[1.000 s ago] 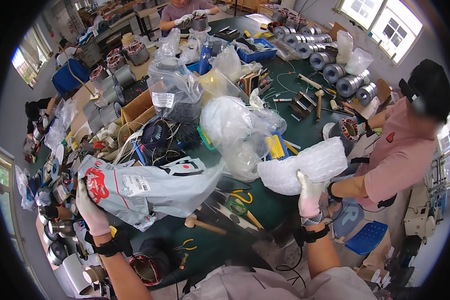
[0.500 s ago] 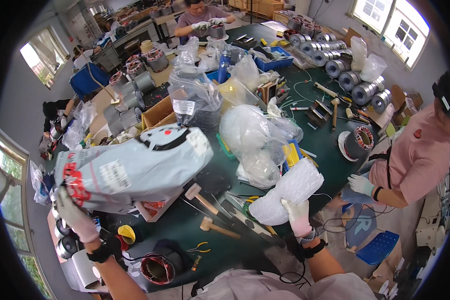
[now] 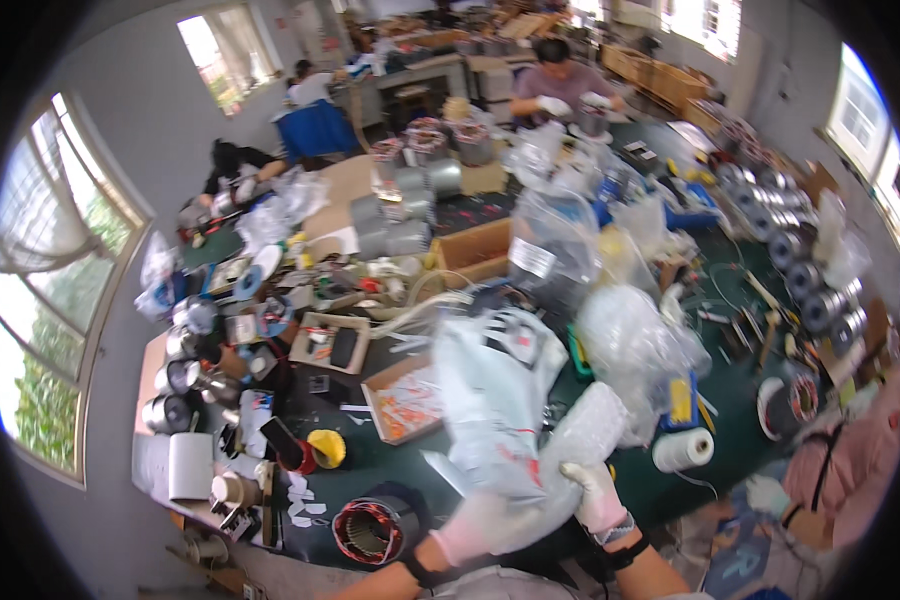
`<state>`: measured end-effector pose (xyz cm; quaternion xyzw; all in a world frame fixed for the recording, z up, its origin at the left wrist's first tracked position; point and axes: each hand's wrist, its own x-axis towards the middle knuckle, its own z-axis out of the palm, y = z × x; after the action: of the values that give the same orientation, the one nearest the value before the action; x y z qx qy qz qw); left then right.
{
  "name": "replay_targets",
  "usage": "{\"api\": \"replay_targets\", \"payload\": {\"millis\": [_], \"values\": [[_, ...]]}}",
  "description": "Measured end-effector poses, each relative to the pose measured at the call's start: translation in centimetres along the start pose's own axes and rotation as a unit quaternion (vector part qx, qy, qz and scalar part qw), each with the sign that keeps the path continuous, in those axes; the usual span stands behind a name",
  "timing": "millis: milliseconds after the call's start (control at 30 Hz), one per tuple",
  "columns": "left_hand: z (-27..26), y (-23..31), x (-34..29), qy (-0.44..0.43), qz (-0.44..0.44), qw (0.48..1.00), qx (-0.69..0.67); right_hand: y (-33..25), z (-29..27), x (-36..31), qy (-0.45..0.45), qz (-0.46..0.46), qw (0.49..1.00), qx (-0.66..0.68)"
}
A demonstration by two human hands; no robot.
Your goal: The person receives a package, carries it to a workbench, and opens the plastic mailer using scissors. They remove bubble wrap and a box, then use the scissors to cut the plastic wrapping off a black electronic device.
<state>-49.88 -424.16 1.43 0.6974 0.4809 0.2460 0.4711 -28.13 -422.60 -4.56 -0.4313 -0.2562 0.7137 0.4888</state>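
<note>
A pale grey plastic mailing bag (image 3: 490, 400) with red and black print hangs over the near middle of the table. My left hand (image 3: 475, 527), white-gloved and blurred, is at its lower end and appears closed on it. In my right hand (image 3: 597, 498), also gloved, is a white bundle of crinkled plastic wrap (image 3: 585, 430); the fingers are closed on its near end. Bag and bundle meet between my hands, and the overlap hides the left fingertips. A motor stator (image 3: 375, 530) with red windings stands by my left forearm.
A shallow box of orange bits (image 3: 410, 400) lies left of the bag. Clear plastic bags (image 3: 620, 335) and a white spool (image 3: 683, 450) are to the right. Metal cylinders (image 3: 800, 245) line the far right. One co-worker (image 3: 845, 450) is close on the right; others sit farther back.
My left hand has swung right with the grey bag, turning it from lying sideways to hanging upright beside the wrapped bundle. The view has turned left. My right hand keeps hold of the bundle.
</note>
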Motion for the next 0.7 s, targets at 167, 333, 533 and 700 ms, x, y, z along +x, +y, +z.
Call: {"api": "replay_targets", "payload": {"millis": [167,333,533,700], "values": [[1.7,-2.2,0.7,0.130,0.033,0.990,0.038,-1.1,3.7,0.7,-0.015,0.027,0.997,0.066],[-1.1,-3.7,0.5,0.114,-0.049,0.992,0.035,-2.5,4.5,1.0,-0.046,-0.021,0.999,-0.017],[-5.1,-7.3,-1.5,0.263,-0.088,0.950,-0.142,-4.9,2.2,1.4,0.063,-0.030,0.996,-0.057],[-9.8,-8.5,-3.2,0.385,-0.124,0.881,-0.245,-5.0,-1.2,3.0,0.046,-0.013,0.995,-0.089]]}}
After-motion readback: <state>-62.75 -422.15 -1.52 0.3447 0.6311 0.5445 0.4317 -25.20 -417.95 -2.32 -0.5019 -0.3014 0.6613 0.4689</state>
